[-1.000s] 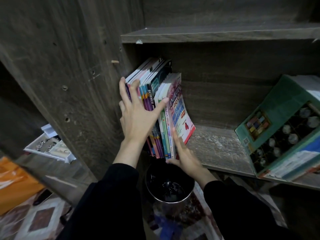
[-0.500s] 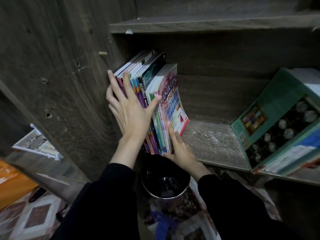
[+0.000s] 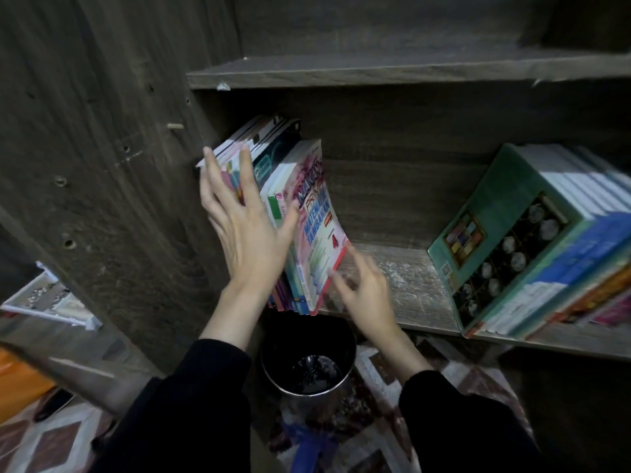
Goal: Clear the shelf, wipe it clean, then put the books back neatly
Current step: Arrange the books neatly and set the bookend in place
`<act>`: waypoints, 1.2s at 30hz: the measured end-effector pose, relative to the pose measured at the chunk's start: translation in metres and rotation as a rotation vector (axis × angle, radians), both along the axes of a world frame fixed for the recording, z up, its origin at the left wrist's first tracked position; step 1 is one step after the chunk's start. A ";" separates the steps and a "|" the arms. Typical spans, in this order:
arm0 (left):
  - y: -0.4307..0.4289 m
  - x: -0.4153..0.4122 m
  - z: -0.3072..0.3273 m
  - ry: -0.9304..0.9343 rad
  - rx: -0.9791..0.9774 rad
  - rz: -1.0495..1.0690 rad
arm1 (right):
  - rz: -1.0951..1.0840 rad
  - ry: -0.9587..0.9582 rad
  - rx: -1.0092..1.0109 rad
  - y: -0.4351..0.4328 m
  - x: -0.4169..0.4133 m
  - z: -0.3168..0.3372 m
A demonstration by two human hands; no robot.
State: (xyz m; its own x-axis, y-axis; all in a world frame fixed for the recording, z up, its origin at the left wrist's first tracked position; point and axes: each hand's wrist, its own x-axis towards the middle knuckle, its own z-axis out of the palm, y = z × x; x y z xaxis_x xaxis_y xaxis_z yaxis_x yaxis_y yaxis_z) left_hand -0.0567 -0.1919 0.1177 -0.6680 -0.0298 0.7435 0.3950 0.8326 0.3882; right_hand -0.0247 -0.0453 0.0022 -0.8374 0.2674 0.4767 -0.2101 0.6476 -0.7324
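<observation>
A row of thin colourful books (image 3: 300, 213) stands upright at the left end of the wooden shelf (image 3: 403, 285), leaning against the cabinet's side wall. My left hand (image 3: 246, 227) lies flat on the spines with straight fingers, thumb spread toward the pink maths book at the right of the row. My right hand (image 3: 362, 285) is blurred, low beside that book's bottom corner, fingers loosely extended and just off or barely touching it. A second stack of books (image 3: 532, 247) with a green cover leans at the right end of the shelf.
A dark round metal bin (image 3: 307, 356) stands on the patterned floor just below the shelf edge, between my arms. An upper shelf board (image 3: 409, 70) runs overhead. A white tray (image 3: 47, 302) and an orange thing (image 3: 17, 380) sit at the lower left.
My right hand has come away from the lower spines and shifted right, to the pink book's bottom corner. My left hand stays pressed on the spines. The view has shifted slightly.
</observation>
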 end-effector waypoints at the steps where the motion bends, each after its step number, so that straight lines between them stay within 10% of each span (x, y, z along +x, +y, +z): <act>1: 0.009 0.005 -0.001 0.028 0.001 -0.039 | -0.080 0.098 -0.002 0.011 0.010 0.009; 8: 0.130 0.047 0.001 0.030 0.014 -0.398 | -0.574 0.458 0.210 0.125 0.095 0.084; 13: 0.215 0.081 0.015 -0.059 -0.073 -0.714 | -0.901 0.341 0.183 0.188 0.126 0.098; 22: 0.273 0.090 0.019 -0.338 -0.390 -0.793 | -0.749 -0.105 0.310 0.218 0.138 0.091; 32: 0.257 0.083 0.004 -0.373 -0.307 -0.775 | -0.795 -0.128 0.276 0.211 0.133 0.092; 36: 0.255 0.086 0.004 -0.416 -0.168 -0.762 | -0.841 0.210 0.319 0.199 0.137 0.081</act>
State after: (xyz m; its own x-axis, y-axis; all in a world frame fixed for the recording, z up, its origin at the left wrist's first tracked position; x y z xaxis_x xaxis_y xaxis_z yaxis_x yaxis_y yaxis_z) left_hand 0.0293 0.0633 0.1213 -0.6790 0.6217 0.3904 0.7198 0.4592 0.5206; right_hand 0.1121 0.1535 0.0827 -0.3149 0.5783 0.7526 0.3128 0.8119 -0.4929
